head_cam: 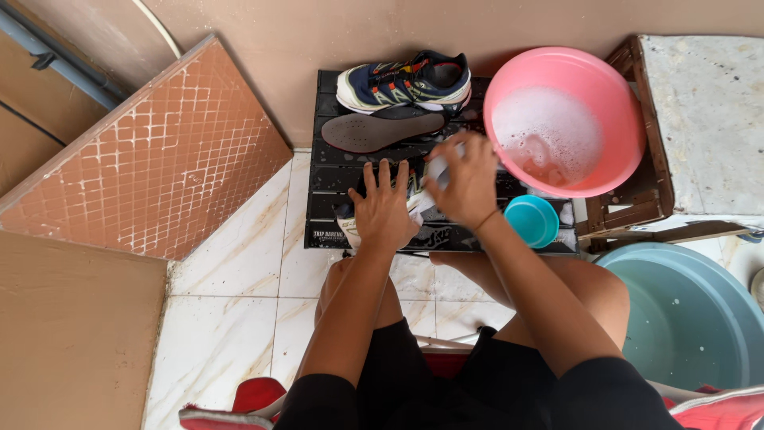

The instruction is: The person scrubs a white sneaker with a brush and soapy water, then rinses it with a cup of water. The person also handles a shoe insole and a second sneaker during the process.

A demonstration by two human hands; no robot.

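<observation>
Left hand (383, 211), fingers spread, presses flat on a dark-and-white sports shoe (414, 209) on a black plastic crate (330, 179); right hand (468, 181) curls around what appears to be a pale brush (437, 169).

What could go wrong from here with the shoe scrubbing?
1. The pink basin of suds sits tilted against the wooden stand, close to the right hand; a bump might tip it.
2. The left hand only presses the shoe flat on the black tray; wet, it may slide.
3. Suds could splash the insole and the other shoe lying right behind.
</observation>
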